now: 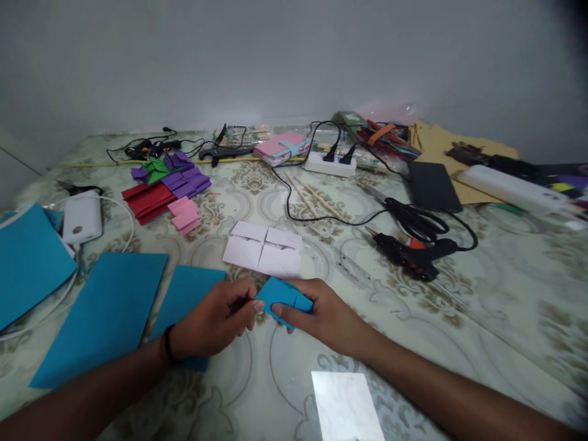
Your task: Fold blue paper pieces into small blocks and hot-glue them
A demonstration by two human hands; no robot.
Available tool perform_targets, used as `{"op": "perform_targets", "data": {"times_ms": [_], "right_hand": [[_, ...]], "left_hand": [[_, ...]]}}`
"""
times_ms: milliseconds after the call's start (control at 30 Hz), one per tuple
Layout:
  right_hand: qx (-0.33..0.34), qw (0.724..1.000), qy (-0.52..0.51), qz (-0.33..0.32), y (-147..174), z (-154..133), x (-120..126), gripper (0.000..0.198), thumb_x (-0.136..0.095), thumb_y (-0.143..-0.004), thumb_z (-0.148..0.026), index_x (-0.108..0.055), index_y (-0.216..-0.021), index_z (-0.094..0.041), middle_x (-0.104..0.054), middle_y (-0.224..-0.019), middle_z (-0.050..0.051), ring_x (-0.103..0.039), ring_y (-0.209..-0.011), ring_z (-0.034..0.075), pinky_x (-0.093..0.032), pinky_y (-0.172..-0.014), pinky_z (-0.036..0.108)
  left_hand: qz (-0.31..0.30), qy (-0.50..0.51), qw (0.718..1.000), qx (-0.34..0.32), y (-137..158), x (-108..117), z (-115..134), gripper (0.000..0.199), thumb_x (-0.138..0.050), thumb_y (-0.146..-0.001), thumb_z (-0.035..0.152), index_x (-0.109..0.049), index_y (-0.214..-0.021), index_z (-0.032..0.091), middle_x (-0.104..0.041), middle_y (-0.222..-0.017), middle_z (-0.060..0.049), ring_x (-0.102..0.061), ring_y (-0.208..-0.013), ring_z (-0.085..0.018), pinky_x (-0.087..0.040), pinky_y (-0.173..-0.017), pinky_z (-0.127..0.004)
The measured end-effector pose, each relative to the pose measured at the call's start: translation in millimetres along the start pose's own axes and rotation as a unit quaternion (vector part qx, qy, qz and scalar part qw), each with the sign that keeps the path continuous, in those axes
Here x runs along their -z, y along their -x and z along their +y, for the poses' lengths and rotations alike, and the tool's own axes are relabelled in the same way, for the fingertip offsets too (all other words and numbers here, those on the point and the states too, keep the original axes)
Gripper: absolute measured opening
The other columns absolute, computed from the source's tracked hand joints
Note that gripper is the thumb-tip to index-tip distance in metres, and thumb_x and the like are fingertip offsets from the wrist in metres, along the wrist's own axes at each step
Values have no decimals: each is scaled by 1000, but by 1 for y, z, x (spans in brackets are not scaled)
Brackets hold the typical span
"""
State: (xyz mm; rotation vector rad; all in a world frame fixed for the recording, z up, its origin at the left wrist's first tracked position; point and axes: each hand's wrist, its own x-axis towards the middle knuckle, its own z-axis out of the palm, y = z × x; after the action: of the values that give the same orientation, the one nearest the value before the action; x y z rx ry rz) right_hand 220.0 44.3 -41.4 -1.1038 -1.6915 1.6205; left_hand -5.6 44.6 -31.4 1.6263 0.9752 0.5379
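A small piece of folded blue paper (285, 293) is held above the table between both hands. My left hand (218, 318) pinches its left corner between thumb and fingertips. My right hand (324, 312) wraps round its right side, the thumb lying across the front. Just beyond the hands lies a white folded paper (263, 248) with creased flaps. Blue sheets (108, 306) rest flat to the left, and another blue sheet (188, 288) is partly covered by my left hand and wrist. Close to my right forearm lies a white sheet (345, 404).
Folded purple (186, 180), red (147, 201) and pink papers (184, 214) lie at the back left, beyond a white power bank (82, 217). On the right are a black glue gun (411, 254), scissors (390, 202) and a cable. A power strip (331, 164) stands at the back.
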Motion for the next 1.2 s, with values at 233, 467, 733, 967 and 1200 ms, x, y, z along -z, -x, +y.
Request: {"op": "perform_targets", "data": {"times_ms": [233,467,733,967,1200], "right_hand": [[39,999,20,-5,-1,5,0,19,-68,-88,-30,-66,-77,-15,-59,-65,-2,-49,-58,10,-39,-55,22],[105,990,79,-44,0,-1,-1,16,-65,-92,-28,-72,-89,-14,-66,-75,0,-52,-65,12,-44,-62,23],[176,981,58,-64,-4,1,-4,19,-60,-100,-29,-70,-88,-18,-69,-80,0,-64,-73,14,-53,-70,24],[165,954,228,-102,9,-27,-1,18,-58,-101,-28,-73,-102,-18,-77,-98,7,-73,-94,20,-58,-86,31],[151,881,393,214,64,-79,81,29,-53,-102,-40,-75,-98,-22,-79,-93,7,-75,-84,22,-58,-76,31]], "left_hand": [[-22,5,1000,-14,-2,3,1,27,-56,-101,33,-59,-79,17,-63,-69,1,-59,-58,-11,-45,-57,-22],[-31,-49,998,-20,-1,4,-1,26,-54,-102,33,-58,-80,18,-60,-66,3,-58,-58,-11,-43,-56,-22],[-14,24,1000,-3,-6,3,-2,22,-58,-97,32,-60,-82,17,-65,-68,1,-59,-58,-11,-47,-57,-22],[-31,111,993,7,-10,8,-2,26,-65,-93,38,-63,-79,16,-65,-68,0,-58,-57,-11,-46,-56,-22],[-29,140,990,16,-7,11,-4,24,-67,-89,35,-61,-75,16,-61,-63,1,-54,-55,-11,-42,-54,-22]]}}
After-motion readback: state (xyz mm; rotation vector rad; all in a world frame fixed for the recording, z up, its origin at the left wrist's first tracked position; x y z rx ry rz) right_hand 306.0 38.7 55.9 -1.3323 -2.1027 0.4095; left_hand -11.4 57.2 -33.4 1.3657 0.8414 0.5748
